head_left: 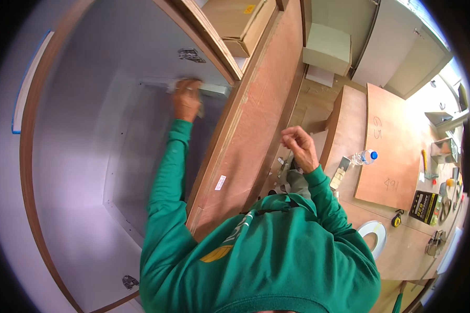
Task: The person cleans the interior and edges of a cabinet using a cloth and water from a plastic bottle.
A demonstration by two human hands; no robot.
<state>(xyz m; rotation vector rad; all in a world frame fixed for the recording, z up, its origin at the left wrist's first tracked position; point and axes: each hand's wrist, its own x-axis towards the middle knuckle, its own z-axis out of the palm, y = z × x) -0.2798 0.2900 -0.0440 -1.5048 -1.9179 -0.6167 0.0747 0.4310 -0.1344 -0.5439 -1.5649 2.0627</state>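
My left hand (187, 99) reaches into a white-lined cabinet (83, 156), its fingers bent and slightly blurred. Something pale shows at its edges, perhaps a cloth, too blurred to name. It is against a white strip (214, 90) along an inner edge of the cabinet. A metal hinge (191, 55) is fixed on the wall just beyond that hand. Outside, past the reddish plywood side panel (256, 109), my right hand (302, 147) hangs in the air with its fingers curled in. Nothing shows between them.
At right, a workbench carries a plywood board (389, 151), a water bottle (364, 157), a tape measure (397, 218), a roll of edge banding (373, 237) and a black box (426, 206). A cardboard box (235, 23) sits above the panel. Another hinge (130, 282) is low in the cabinet.
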